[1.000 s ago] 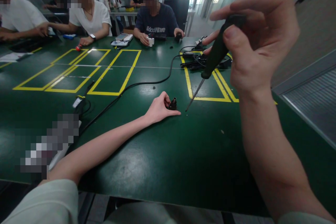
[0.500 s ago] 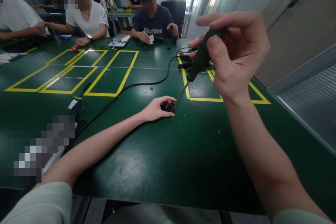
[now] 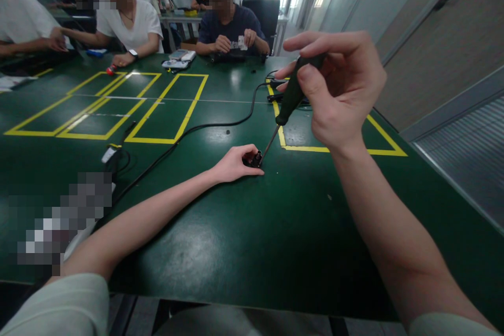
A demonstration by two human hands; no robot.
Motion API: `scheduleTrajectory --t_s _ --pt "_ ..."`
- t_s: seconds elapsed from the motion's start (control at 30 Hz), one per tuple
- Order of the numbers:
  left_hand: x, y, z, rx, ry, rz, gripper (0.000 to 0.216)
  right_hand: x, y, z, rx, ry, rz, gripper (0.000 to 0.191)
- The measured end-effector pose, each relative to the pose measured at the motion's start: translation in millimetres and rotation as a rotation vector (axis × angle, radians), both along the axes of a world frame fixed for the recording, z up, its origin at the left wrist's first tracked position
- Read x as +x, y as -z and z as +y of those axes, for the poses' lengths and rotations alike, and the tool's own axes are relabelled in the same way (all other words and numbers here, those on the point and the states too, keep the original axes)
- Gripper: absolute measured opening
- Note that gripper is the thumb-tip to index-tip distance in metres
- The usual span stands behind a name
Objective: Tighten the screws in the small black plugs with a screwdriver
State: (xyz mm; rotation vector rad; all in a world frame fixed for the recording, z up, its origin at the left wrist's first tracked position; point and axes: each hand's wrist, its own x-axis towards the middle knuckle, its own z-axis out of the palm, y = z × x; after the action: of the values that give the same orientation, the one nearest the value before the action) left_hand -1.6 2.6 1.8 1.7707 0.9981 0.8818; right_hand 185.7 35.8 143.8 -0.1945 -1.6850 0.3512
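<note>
My left hand (image 3: pixel 236 164) rests on the green table, its thumb and fingers closed around a small black part (image 3: pixel 255 159) that is partly hidden by the fingers. Above and to the right, my right hand (image 3: pixel 340 89) grips the dark green handle of a screwdriver (image 3: pixel 290 97). The shaft slants down to the left, and its tip is at the right side of the black part. Whether the tip sits in a screw is too small to tell.
A black cable (image 3: pixel 197 128) runs across the green table (image 3: pixel 236 241), past yellow tape outlines (image 3: pixel 173 141). Black devices and cords (image 3: pixel 277 97) lie behind the screwdriver. A black-and-white connector (image 3: pixel 111 154) is at left. Several people sit across the table.
My right hand and the screwdriver handle have moved down and slightly left, while the tip stays at the black part. My left hand has barely moved. A person opposite has brought both hands together.
</note>
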Motion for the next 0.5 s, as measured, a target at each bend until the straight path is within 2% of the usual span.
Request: scheduleTrajectory --t_s 0.17,0.37,0.5 --pt "0.5 -1.9 -0.7 0.006 -0.001 0.007 0.037 0.8 -0.4 0.0 0.002 0.043 0.028 0.015" --pt "0.5 -2.9 -1.9 0.023 -0.018 0.033 0.037 4.0 -4.1 -7.3 0.056 0.189 -0.035 0.017" --pt "0.1 -5.0 -3.0 0.035 -0.019 0.043 0.035 5.0 -5.6 -6.4 0.077 0.178 -0.078 0.012"
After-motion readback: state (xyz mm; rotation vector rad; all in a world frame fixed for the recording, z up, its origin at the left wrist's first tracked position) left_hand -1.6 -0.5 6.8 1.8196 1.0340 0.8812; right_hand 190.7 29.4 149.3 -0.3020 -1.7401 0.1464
